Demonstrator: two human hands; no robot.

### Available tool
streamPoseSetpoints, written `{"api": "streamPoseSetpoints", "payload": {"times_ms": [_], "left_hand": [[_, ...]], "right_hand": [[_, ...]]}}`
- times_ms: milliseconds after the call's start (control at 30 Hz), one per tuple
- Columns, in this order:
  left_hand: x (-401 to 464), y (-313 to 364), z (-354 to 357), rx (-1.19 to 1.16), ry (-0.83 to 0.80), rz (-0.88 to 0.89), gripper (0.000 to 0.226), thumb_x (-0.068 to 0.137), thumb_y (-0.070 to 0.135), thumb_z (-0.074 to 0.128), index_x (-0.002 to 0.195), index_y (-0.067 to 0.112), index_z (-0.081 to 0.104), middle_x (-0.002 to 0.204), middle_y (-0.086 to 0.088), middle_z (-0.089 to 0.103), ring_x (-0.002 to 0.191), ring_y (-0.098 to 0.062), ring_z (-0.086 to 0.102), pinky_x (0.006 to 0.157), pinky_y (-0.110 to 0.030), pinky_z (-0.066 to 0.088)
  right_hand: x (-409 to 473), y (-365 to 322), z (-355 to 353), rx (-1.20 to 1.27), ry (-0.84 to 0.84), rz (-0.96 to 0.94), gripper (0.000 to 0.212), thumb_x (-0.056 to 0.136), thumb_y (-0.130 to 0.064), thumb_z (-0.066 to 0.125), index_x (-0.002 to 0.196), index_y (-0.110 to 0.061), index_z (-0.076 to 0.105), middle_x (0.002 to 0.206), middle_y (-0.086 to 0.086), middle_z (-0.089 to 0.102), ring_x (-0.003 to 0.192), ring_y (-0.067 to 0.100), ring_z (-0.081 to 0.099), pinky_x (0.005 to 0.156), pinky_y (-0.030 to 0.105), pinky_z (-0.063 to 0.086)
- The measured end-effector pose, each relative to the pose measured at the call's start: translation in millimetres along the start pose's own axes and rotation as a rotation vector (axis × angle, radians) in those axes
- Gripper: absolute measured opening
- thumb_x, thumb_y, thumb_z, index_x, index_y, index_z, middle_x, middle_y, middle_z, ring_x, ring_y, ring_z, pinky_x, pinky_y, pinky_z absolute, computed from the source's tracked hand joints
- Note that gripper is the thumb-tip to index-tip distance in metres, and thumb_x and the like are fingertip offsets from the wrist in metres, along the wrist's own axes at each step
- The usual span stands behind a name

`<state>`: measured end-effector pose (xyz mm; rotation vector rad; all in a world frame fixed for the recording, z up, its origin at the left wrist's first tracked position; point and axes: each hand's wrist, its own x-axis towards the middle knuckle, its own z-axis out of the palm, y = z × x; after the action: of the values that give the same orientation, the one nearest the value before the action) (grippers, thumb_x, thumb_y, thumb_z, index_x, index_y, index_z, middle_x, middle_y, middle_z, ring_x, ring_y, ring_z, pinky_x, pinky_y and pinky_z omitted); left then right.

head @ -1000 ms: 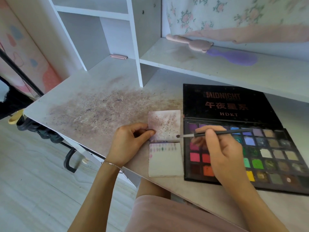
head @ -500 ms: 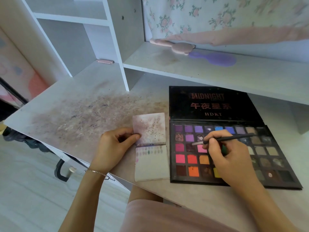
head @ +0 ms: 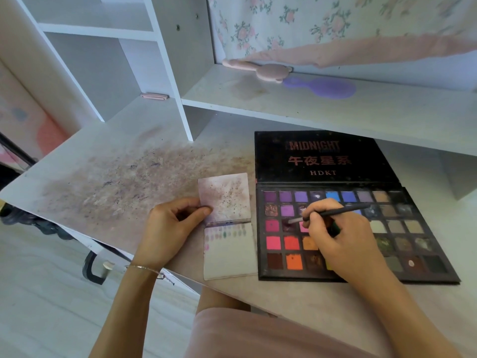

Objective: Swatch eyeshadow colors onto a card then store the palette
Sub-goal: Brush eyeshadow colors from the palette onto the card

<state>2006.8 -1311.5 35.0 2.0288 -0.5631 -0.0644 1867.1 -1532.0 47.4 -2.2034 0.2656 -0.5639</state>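
An open black eyeshadow palette with several coloured pans lies on the desk, its lid flat behind it. My right hand grips a thin dark brush, whose tip rests in a dark plum pan in the third row. Left of the palette lies an open folded card with small colour swatches along its top. My left hand pinches the left edge of the card's stained upper flap.
The desk top is smeared with powder at the left; its front edge runs diagonally. A shelf behind holds a pink brush and a purple brush. A small pink object lies in the left cubby.
My right hand has carried the brush from above the card's fold into the palette, and its tip has settled in a dark pan. The left hand has kept its hold on the card.
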Motion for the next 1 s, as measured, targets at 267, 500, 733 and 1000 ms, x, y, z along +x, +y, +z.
{"api": "streamPoseSetpoints", "payload": {"times_ms": [267, 500, 733, 1000], "left_hand": [[0.0, 0.1, 0.6, -0.018, 0.005, -0.015, 0.027, 0.078, 0.012, 0.069, 0.076, 0.039, 0.067, 0.072, 0.027, 0.068, 0.066, 0.006, 0.062, 0.063, -0.008, 0.046], [0.8, 0.4, 0.2, 0.0, -0.004, -0.039, 0.017, 0.078, 0.016, 0.069, 0.079, 0.034, 0.07, 0.074, 0.026, 0.068, 0.067, 0.003, 0.063, 0.063, -0.011, 0.047], [-0.3, 0.2, -0.8, -0.011, 0.004, -0.081, 0.017, 0.078, 0.016, 0.07, 0.075, 0.033, 0.07, 0.067, 0.018, 0.069, 0.063, 0.002, 0.061, 0.06, -0.01, 0.045], [0.2, 0.8, -0.3, -0.026, -0.019, -0.083, 0.008, 0.079, 0.018, 0.068, 0.08, 0.026, 0.072, 0.071, 0.013, 0.069, 0.065, -0.002, 0.061, 0.062, -0.013, 0.046]], "right_hand": [[1.1, -1.4, -0.5, 0.017, 0.001, -0.004, 0.025, 0.087, -0.009, 0.05, 0.074, -0.03, 0.054, 0.067, -0.006, 0.06, 0.062, 0.007, 0.056, 0.051, 0.011, 0.042], [0.2, -14.6, 5.9, 0.211, 0.014, 0.035, 0.017, 0.08, -0.02, 0.044, 0.074, -0.03, 0.055, 0.076, -0.005, 0.064, 0.061, 0.01, 0.059, 0.051, 0.02, 0.047], [-0.9, -42.2, 41.1, 0.312, -0.201, -0.031, 0.014, 0.082, -0.022, 0.048, 0.08, -0.033, 0.055, 0.087, -0.016, 0.062, 0.076, 0.001, 0.061, 0.062, 0.009, 0.046], [2.3, -48.9, 64.4, 0.278, -0.217, -0.07, 0.013, 0.079, -0.018, 0.052, 0.076, -0.029, 0.057, 0.081, -0.009, 0.061, 0.071, 0.004, 0.055, 0.059, 0.007, 0.039]]}}
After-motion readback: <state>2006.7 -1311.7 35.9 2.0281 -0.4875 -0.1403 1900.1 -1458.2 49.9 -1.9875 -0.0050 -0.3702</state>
